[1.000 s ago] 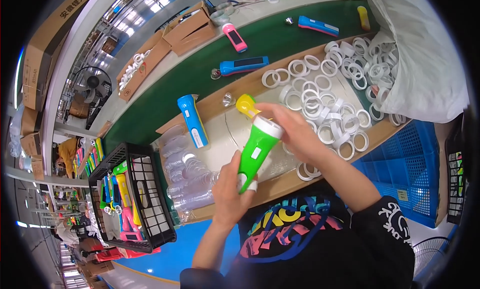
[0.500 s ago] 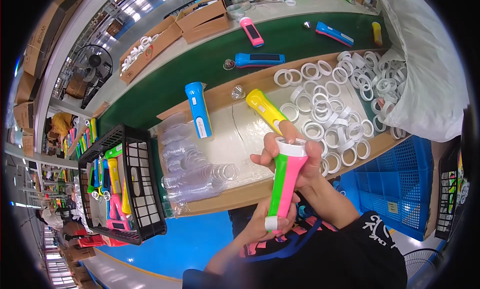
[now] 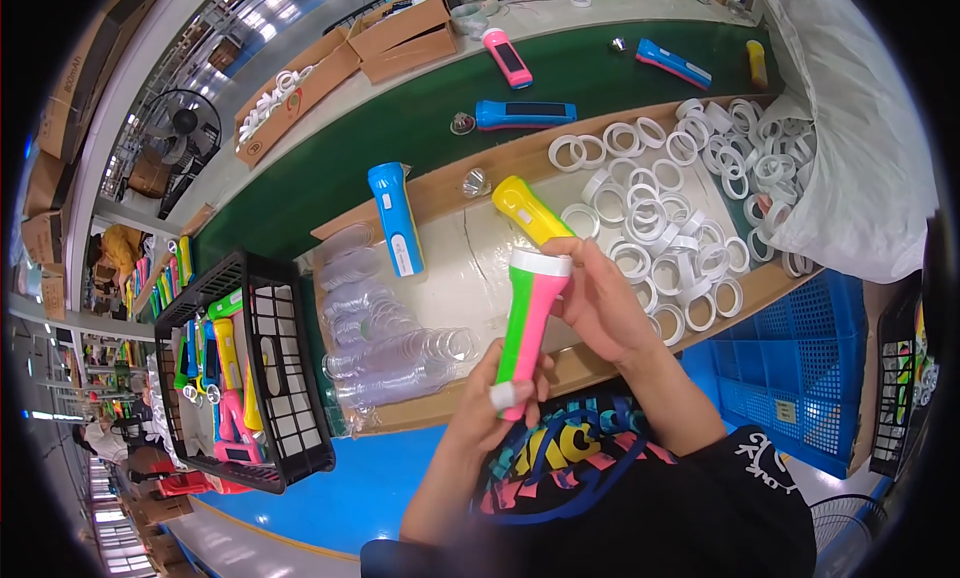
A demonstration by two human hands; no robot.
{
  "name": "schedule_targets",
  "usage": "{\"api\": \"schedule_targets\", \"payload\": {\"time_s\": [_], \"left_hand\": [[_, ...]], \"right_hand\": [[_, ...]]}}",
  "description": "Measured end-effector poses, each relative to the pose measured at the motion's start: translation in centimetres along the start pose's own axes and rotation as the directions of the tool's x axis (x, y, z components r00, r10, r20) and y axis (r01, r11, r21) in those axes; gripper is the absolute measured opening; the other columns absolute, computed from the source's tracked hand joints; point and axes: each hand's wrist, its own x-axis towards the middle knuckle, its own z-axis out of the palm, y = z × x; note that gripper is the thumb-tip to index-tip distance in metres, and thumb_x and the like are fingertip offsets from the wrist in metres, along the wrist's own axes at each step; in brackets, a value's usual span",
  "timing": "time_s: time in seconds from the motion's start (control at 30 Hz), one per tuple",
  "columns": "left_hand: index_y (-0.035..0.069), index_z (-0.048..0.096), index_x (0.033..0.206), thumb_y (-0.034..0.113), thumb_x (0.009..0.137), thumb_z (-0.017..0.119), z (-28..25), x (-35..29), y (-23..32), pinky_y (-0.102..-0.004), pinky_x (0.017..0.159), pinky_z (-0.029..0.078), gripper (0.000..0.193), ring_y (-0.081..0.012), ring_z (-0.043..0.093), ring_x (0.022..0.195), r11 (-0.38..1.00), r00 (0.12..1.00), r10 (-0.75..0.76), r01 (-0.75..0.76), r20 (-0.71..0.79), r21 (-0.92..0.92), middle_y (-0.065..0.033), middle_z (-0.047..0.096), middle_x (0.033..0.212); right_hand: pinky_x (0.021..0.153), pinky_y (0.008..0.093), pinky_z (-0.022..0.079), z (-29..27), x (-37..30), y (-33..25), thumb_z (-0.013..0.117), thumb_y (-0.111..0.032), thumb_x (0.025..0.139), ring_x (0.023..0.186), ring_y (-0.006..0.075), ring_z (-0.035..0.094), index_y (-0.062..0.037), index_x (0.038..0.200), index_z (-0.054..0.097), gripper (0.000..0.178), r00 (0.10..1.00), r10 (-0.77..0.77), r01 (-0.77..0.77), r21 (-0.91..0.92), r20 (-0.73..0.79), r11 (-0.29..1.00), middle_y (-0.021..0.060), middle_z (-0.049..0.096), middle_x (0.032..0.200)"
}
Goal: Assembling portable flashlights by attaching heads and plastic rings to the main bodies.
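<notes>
Over the cardboard tray point(image 3: 585, 368), firmly steady the pink-and-green flashlight point(image 3: 530, 323) with fingers of left hand point(image 3: 478, 408) closed round it and those of right hand point(image 3: 608, 303) half open beside its white ring point(image 3: 540, 263).

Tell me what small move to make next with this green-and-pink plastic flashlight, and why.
Perhaps gently twist the white round ring with your right hand: it sits on the wide end of the green-and-pink plastic flashlight, its tightness can't be seen, your left hand grips the narrow end, and your right hand is close beside the ring.
</notes>
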Motion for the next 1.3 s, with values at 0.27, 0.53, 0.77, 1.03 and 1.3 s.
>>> {"api": "schedule_targets", "payload": {"time_s": [0.27, 0.53, 0.77, 1.03, 1.3], "left_hand": [[0.003, 0.038, 0.129, 0.047, 0.09, 0.049, -2.2, 1.1, -0.6, -0.0338, 0.057, 0.05, 0.06, -0.0261, 0.057, 0.076, 0.881, 0.967, -0.045, 0.157, 0.25, -0.447, -0.0201, 0.056, 0.097], [0.002, 0.038, 0.126, 0.036, 0.073, 0.076, 1.1, 2.1, -1.3, -0.0323, 0.076, 0.048, 0.073, -0.022, 0.059, 0.094, 0.593, 0.94, 0.342, -0.197, -0.023, 0.781, -0.0131, 0.055, 0.112], [0.005, 0.041, 0.114, 0.003, 0.071, 0.07, 2.2, 0.0, -1.5, -0.026, 0.058, 0.046, 0.052, -0.0145, 0.055, 0.066, 0.978, 0.994, -0.107, 0.112, -0.036, 0.176, -0.0067, 0.052, 0.081], [0.006, 0.035, 0.12, 0.019, 0.071, 0.073, 4.0, -1.3, -2.8, -0.0222, 0.047, 0.037, 0.064, -0.0137, 0.044, 0.056, 0.851, 0.869, -0.07, 0.308, 0.489, -0.425, -0.0053, 0.043, 0.072], [0.002, 0.037, 0.122, 0.007, 0.072, 0.069, 1.8, 1.1, -1.5, -0.0332, 0.08, 0.047, 0.06, -0.0202, 0.058, 0.09, 0.444, 0.977, 0.21, -0.051, -0.049, 0.895, -0.0108, 0.056, 0.101]], "right_hand": [[0.086, 0.0284, 0.043, -1.0, 0.1, -0.7, 0.051, -0.029, 0.094, 0.096, 0.0106, 0.053, -0.0066, 0.113, 0.054, 0.029, 0.997, -0.064, 0.049, -0.266, -0.048, 0.963, 0.0022, 0.057, 0.103], [0.083, 0.0272, 0.045, 1.2, 0.4, -0.3, 0.063, -0.017, 0.086, 0.093, 0.0112, 0.055, -0.0054, 0.109, 0.053, 0.028, 0.996, -0.093, 0.094, -0.27, 0.014, 0.958, 0.0037, 0.057, 0.102], [0.081, 0.0272, 0.045, 2.4, 0.5, -0.3, 0.063, -0.011, 0.083, 0.091, 0.0127, 0.057, -0.0057, 0.103, 0.054, 0.022, 0.998, -0.002, 0.014, -0.201, 0.06, 0.979, 0.0076, 0.06, 0.094], [0.085, 0.0411, 0.04, 1.4, -0.4, 1.7, 0.067, -0.037, 0.077, 0.087, 0.0262, 0.054, -0.0155, 0.09, 0.044, 0.034, 0.903, -0.101, -0.006, 0.247, 0.419, 0.969, 0.0127, 0.053, 0.089], [0.082, 0.0378, 0.049, 0.1, -1.2, 0.6, 0.06, -0.014, 0.081, 0.092, 0.0234, 0.059, -0.0094, 0.094, 0.041, 0.024, 0.946, -0.28, 0.324, -0.411, 0.165, 0.852, 0.0167, 0.056, 0.098]]}}
